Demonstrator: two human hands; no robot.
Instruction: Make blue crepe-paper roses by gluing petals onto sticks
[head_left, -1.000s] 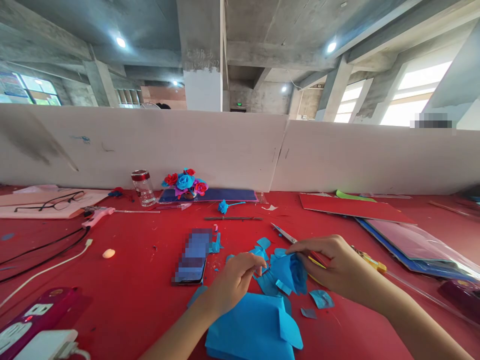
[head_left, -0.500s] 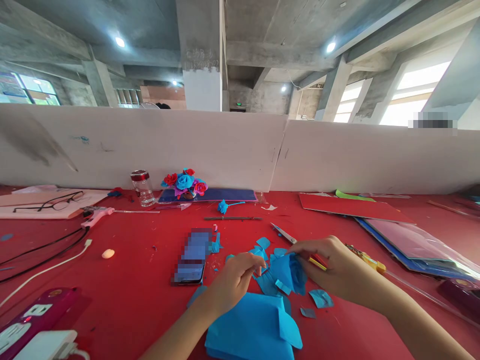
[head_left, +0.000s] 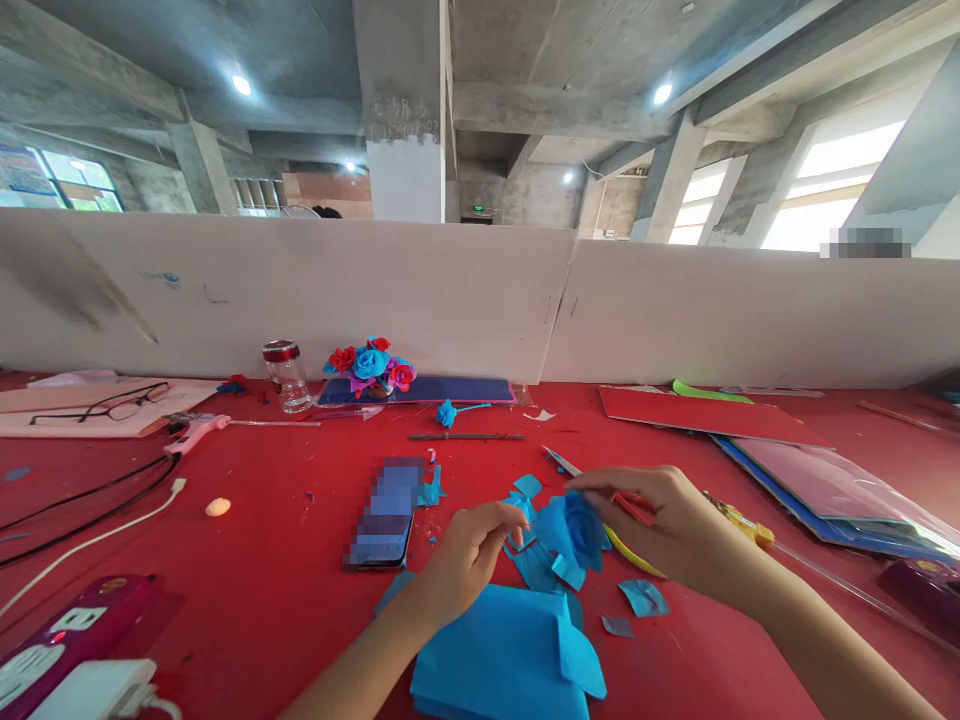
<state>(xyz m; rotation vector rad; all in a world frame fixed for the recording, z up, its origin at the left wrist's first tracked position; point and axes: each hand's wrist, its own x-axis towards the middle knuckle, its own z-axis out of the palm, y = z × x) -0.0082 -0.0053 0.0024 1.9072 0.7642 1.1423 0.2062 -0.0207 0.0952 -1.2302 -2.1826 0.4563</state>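
Note:
A blue paper rose [head_left: 583, 532] is between my hands, its curled petals turned to the right. My left hand [head_left: 480, 545] is closed in a pinch at the rose's left end, where a thin stem seems to be, mostly hidden by the fingers. My right hand [head_left: 660, 515] is closed with its fingertips on the rose's upper edge. Under that hand lie scissors [head_left: 561, 461], with blades pointing away and red and yellow handles partly covered. Cut blue paper petals [head_left: 536, 567] lie beneath the rose. In front sits a stack of blue paper [head_left: 495, 650].
A phone [head_left: 386, 520] lies left of the hands. Farther back are a thin dark stick [head_left: 466, 437], a small blue flower [head_left: 447, 413], a bouquet [head_left: 371, 365] and a glass jar [head_left: 286, 375]. A pink glue gun [head_left: 201, 428] and power strip [head_left: 82, 620] are left, a yellow-handled tool [head_left: 750, 527] right.
The rose has turned so its spiral of petals now faces more toward me. My right hand has shifted slightly up and left, and more of the yellow scissor handle shows.

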